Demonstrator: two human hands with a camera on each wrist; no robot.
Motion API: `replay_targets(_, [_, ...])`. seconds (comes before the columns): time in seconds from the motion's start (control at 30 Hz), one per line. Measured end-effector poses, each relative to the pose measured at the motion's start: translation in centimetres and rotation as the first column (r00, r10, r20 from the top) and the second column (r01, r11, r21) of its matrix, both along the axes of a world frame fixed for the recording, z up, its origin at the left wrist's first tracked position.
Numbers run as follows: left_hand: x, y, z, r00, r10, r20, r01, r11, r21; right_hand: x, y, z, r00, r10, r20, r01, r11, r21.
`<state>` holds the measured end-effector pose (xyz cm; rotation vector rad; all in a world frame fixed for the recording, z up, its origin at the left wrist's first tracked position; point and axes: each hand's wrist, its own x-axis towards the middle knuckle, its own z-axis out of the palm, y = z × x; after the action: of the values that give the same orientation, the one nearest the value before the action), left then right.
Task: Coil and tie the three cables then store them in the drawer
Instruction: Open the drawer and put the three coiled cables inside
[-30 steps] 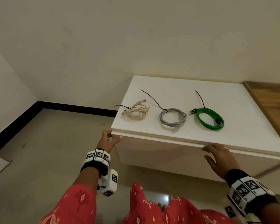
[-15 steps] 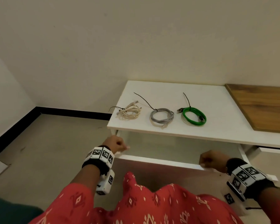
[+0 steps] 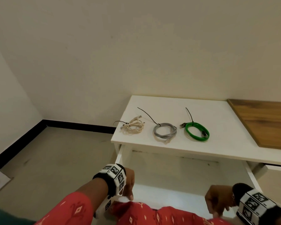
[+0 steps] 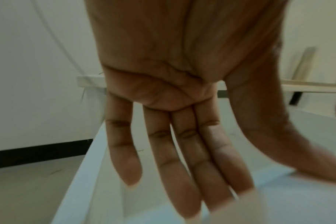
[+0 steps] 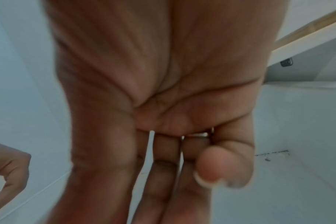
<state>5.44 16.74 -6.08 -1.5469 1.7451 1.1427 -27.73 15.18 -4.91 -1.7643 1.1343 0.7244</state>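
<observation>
Three coiled, zip-tied cables lie in a row on the white table top (image 3: 169, 151): a cream cable (image 3: 133, 128) at the left, a grey cable (image 3: 165, 132) in the middle and a green cable (image 3: 196, 131) at the right. Below the top, the white drawer (image 3: 177, 179) stands pulled out and looks empty. At the drawer's front left corner is my left hand (image 3: 129, 187), its fingers (image 4: 182, 151) straight and spread, holding nothing. My right hand (image 3: 217, 202) hangs at the drawer's front right, fingers (image 5: 163, 174) mostly straight with only the little finger curled, also holding nothing.
A wooden board (image 3: 263, 124) covers the right part of the table top. A cream wall stands behind the table, with a black skirting (image 3: 71, 125) and bare floor to the left. My red patterned clothing (image 3: 144, 215) hides the drawer's front edge.
The drawer has come from closed to well out. Both hands gripped its front edge while pulling and now have their fingers straightened. The view has backed away from the table.
</observation>
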Motion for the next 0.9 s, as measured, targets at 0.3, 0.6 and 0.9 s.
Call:
replay_targets(0.3, [0.1, -1.6, 4.5, 0.999, -0.038, 0.015, 0.041, 0.893, -0.449, 4.0, -3.3, 2.4, 0.994, -0.110, 0.000, 0.110, 0.992, -0.061])
replay_targets(0.6, [6.4, -5.3, 5.8, 0.973, 0.208, -0.097, -0.191, 0.503, -0.843, 15.5, -13.8, 6.1, 0.748, -0.475, 0.465, 0.636, 0.714, -0.294])
replay_targets(0.9, [6.2, -7.2, 3.5, 0.995, 0.085, 0.044, -0.025, 0.681, -0.732, 23.5, -18.6, 3.7, 0.571, -0.644, 0.509, 0.792, 0.596, -0.133])
